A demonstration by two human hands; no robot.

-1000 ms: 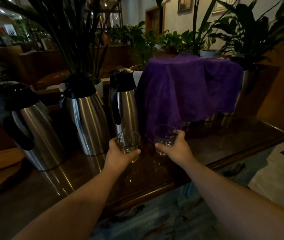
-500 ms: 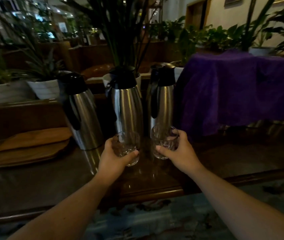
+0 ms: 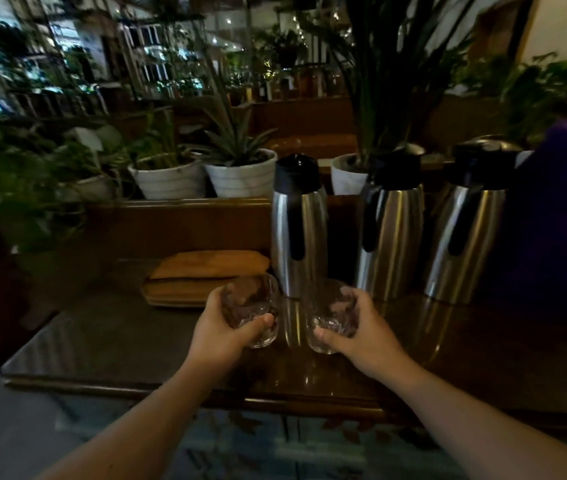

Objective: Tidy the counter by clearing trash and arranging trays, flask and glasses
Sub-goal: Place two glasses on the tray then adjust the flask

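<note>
My left hand (image 3: 219,332) grips a clear drinking glass (image 3: 252,308), held just above the dark wooden counter (image 3: 109,341). My right hand (image 3: 361,332) grips a second clear glass (image 3: 330,318) right beside the first. Behind the glasses three steel flasks with black lids stand in a row: left flask (image 3: 297,225), middle flask (image 3: 391,226), right flask (image 3: 465,230). A stack of wooden trays (image 3: 202,277) lies on the counter to the left of the flasks, just beyond my left hand.
A purple cloth (image 3: 566,216) drapes over something at the right edge. White plant pots (image 3: 240,174) stand on a ledge behind the counter. The counter's front edge (image 3: 206,396) runs below my wrists, with patterned floor under it.
The view has swung left, so the flasks and purple cloth now sit further right and the wooden trays came towards the centre. Both hands keep holding their glasses, carried leftwards along the counter.
</note>
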